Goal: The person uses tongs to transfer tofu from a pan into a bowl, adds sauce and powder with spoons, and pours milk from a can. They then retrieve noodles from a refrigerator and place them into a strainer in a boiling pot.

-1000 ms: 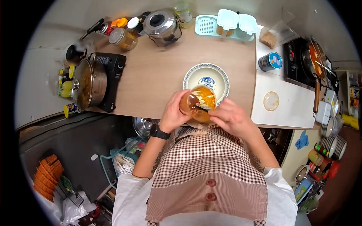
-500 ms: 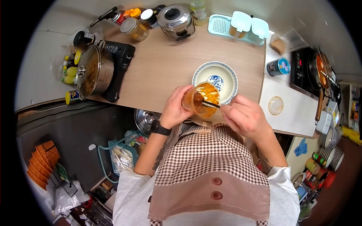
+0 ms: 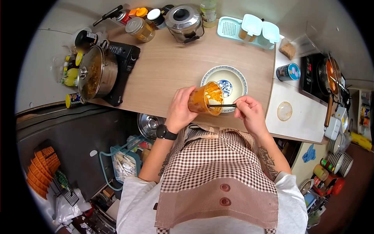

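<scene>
My left hand (image 3: pixel 181 109) is wrapped round a clear plastic tub (image 3: pixel 198 100) smeared with orange sauce, tilted so that its mouth faces right. Between the fingers of my right hand (image 3: pixel 250 113) is the handle of a dark utensil (image 3: pixel 228 105), whose far end reaches into the tub. Behind the tub stands a white bowl (image 3: pixel 236 80) with a blue patterned rim and a blue design at its centre. The tub overlaps the bowl's near left side in view. What the utensil's tip touches is hard to make out.
A lidded pot (image 3: pixel 107 74) sits on a portable stove (image 3: pixel 126 58) at the left. Jars (image 3: pixel 143 33), a metal pot (image 3: pixel 183 29) and a mint tray (image 3: pixel 230 28) line the back. On the right are a can (image 3: pixel 288 72), a round lid (image 3: pixel 284 111) and a pan (image 3: pixel 331 78).
My right hand has moved slightly right and turned, and more of the utensil's handle shows. The tub is tipped further onto its side. The whole view has shifted a little.
</scene>
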The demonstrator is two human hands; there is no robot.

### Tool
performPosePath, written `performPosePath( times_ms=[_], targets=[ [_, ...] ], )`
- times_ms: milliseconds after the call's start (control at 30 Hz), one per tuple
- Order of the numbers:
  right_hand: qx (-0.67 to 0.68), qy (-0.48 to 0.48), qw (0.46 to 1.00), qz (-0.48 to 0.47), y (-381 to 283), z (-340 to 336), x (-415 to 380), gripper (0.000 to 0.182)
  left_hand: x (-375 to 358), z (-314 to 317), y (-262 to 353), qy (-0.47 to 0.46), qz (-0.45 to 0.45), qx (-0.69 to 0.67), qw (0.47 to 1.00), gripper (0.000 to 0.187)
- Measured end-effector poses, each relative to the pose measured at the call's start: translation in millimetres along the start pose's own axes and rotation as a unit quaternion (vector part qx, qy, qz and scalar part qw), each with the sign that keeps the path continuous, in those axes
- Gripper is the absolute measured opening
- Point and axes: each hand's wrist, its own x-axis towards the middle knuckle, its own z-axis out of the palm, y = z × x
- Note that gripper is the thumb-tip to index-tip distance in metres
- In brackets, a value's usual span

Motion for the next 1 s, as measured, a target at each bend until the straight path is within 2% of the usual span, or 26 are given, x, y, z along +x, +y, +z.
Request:
performPosePath(
  times_ms=[167, 267, 300, 367, 433, 533, 633, 733, 833, 1000],
  targets=[
    [0.093, 0.063, 0.994, -0.014, 15, -25, 1, 0.012, -2, -5, -6, 0.024, -0.032, -0.009, 0.999, 0.077],
    [-0.048, 0.174, 0.980, -0.088, 21, -41, 0, 0.012, -6, -9, -11, 0.039, -0.050, -0.015, 0.998, 0.076],
    [-0.106, 0.181, 0.971, -0.114, 26, -46, 1, 0.010, -8, -11, -11, 0.037, -0.061, -0.017, 0.997, 0.076],
    [-0.322, 0.154, 0.908, -0.219, 44, -54, 13, 0.007, -10, -12, -11, 0.035, -0.076, -0.020, 0.996, 0.075],
    [-0.505, 0.102, 0.799, -0.310, 49, -54, 26, 0.006, -12, -13, -11, 0.031, -0.083, -0.021, 0.996, 0.075],
    [-0.584, 0.051, 0.726, -0.359, 47, -49, 40, 0.007, -13, -12, -10, 0.033, -0.058, -0.005, 0.998, 0.076],
    [-0.582, 0.098, 0.726, -0.353, 52, -58, 49, 0.005, -15, -12, -9, 0.028, -0.072, -0.021, 0.997, 0.077],
    [-0.461, 0.186, 0.814, -0.299, 64, -69, 59, 0.005, -17, -11, -9, 0.028, -0.079, -0.016, 0.996, 0.077],
    [-0.279, 0.235, 0.913, -0.181, 55, -66, 48, 0.011, -19, -9, -12, 0.032, -0.074, -0.023, 0.997, 0.077],
    [-0.085, 0.234, 0.962, -0.109, 38, -72, 26, 0.012, -19, -4, -15, 0.014, -0.074, -0.021, 0.997, 0.076]
  ],
)
